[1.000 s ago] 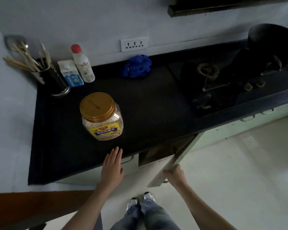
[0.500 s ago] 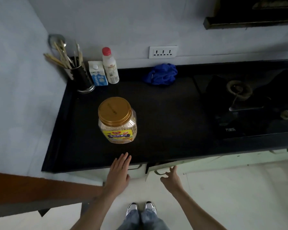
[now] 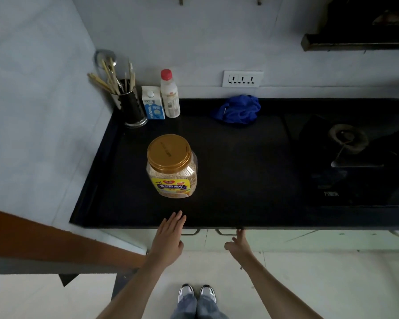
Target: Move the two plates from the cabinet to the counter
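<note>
Head view: a person stands at a black table (image 3: 240,171), and neither of the two plates is in sight; they are presumably behind the pale cabinet doors (image 3: 270,240) below its front edge, which look shut. The left hand (image 3: 168,240) lies flat over that edge, fingers (image 3: 176,221) straight and together, holding nothing, at 6 o'clock of an oat jar (image 3: 172,166). The right hand (image 3: 238,246) is nearer the doors, fingers straight and loosely apart, one tip touching the door top beside a handle (image 3: 224,232), which it does not grip. Bare surface at 3 o'clock of the jar offers landing room, short of the stove (image 3: 348,139) and the blue cloth (image 3: 238,109).
</note>
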